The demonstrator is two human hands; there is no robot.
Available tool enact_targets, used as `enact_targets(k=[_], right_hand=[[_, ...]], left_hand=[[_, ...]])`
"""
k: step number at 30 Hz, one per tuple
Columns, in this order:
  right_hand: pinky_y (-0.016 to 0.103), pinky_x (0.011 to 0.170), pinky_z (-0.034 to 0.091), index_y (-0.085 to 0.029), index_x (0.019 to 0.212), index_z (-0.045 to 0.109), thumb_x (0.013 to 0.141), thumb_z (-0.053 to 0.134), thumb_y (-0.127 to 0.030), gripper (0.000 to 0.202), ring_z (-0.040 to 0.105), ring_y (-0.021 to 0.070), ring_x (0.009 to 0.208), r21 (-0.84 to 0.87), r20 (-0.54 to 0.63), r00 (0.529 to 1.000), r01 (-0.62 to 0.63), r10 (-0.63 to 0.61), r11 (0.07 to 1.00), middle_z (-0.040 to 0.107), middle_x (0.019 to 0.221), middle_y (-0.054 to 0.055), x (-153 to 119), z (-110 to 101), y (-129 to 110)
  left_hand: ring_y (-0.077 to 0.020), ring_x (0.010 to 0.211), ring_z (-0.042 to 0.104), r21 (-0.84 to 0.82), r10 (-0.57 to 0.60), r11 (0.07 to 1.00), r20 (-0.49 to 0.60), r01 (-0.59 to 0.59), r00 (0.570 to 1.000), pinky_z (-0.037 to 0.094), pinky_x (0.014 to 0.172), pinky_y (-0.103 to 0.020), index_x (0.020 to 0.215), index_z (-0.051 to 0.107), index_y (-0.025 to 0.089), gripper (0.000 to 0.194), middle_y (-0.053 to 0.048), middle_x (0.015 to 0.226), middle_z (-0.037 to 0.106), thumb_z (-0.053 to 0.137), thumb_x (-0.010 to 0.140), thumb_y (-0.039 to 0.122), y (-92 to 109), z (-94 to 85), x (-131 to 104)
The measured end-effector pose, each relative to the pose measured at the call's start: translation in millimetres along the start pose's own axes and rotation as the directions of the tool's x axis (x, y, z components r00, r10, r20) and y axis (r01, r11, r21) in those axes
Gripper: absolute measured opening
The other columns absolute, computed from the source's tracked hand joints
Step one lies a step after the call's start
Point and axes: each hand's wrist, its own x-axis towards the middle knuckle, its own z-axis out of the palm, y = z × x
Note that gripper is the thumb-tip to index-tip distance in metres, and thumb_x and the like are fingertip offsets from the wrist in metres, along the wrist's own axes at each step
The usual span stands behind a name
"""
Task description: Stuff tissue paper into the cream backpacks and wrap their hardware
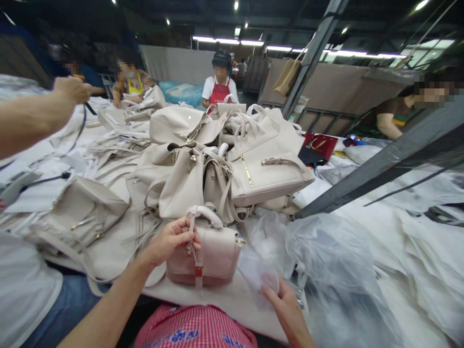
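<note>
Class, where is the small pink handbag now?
In the head view, low centre: the pink handbag sits before the heaped bags, left hand on its strap.

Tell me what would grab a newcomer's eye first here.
The big heap of pale handbags in the middle of the table. Then the small bag in front, its strap in the left hand, and the red apron worn by someone behind the heap.
</note>
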Motion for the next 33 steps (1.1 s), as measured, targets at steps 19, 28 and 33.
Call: enact_targets(k=[19,28,33], right_hand=[[0.024,0.047,0.042,-0.017,0.074,0.072,0.077,0.063,-0.057,0.041,0.057,0.0148,0.049,0.227,0.705,0.709,-0.184,-0.031,0.956,0.069,0.063,0.005,18.4,102.2,-108.0],[0.040,0.088,0.047,-0.015,0.097,0.074,0.074,0.064,-0.063,0.054,0.068,0.0279,0.086,0.249,0.752,0.659,-0.333,0.035,0.909,0.076,0.089,0.011,11.5,105.9,-103.2],[0.044,0.087,0.049,-0.016,0.100,0.074,0.069,0.070,-0.060,0.054,0.068,0.0309,0.093,0.359,0.746,0.666,-0.400,-0.001,0.843,0.075,0.097,0.012,5.0,110.7,-103.6]], left_hand=[[-0.0121,0.047,0.057,-0.159,-0.171,0.976,-0.155,0.147,0.973,0.044,0.048,-0.023,0.078,0.057,0.015,0.037,-0.001,0.059,0.064,0.075,0.062,0.043,-13.9,9.3,-72.2],[-0.0112,0.057,0.046,0.223,0.013,0.972,-0.381,0.078,0.925,0.033,0.057,-0.024,0.062,0.056,0.016,0.021,0.004,0.058,0.053,0.061,0.066,0.036,-31.2,35.6,-72.1],[-0.0111,0.055,0.042,0.167,0.012,0.984,-0.393,0.058,0.919,0.031,0.055,-0.025,0.067,0.058,0.016,0.022,0.004,0.058,0.050,0.054,0.069,0.038,-38.7,42.0,-66.9]])
